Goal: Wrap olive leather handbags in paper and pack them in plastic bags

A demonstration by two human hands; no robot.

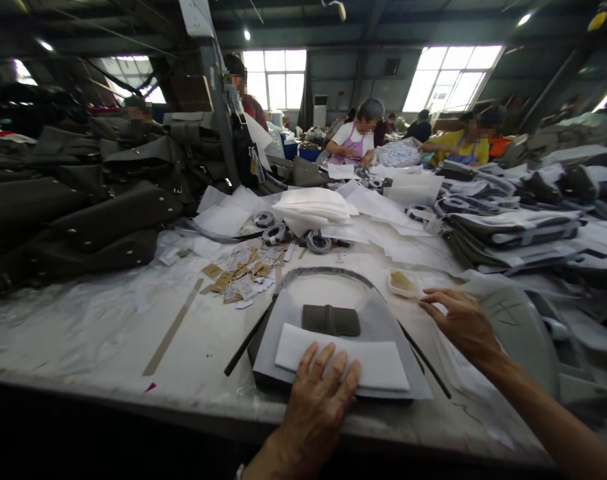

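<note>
My left hand (323,393) lies flat, fingers spread, on a white folded foam sheet (378,367). Under that sheet is a dark bag (263,383) covered with thin white paper (288,313). A dark olive flap-like piece (341,320) with a raised band across its middle shows just above the foam. The bag's wrapped handle (328,272) arches away from me. My right hand (458,323) is at the right edge of a small clear plastic tray (403,283) holding something yellowish. Its thumb and forefinger come together there; what they pinch, if anything, is too small to make out.
Paper tags (243,277) lie scattered left of the bag, with wrapped rolled straps (318,241) and white sheets (313,207) behind. Dark bags (83,220) pile up at left; stacked bags (513,233) stand at right. Co-workers (356,137) sit across the table.
</note>
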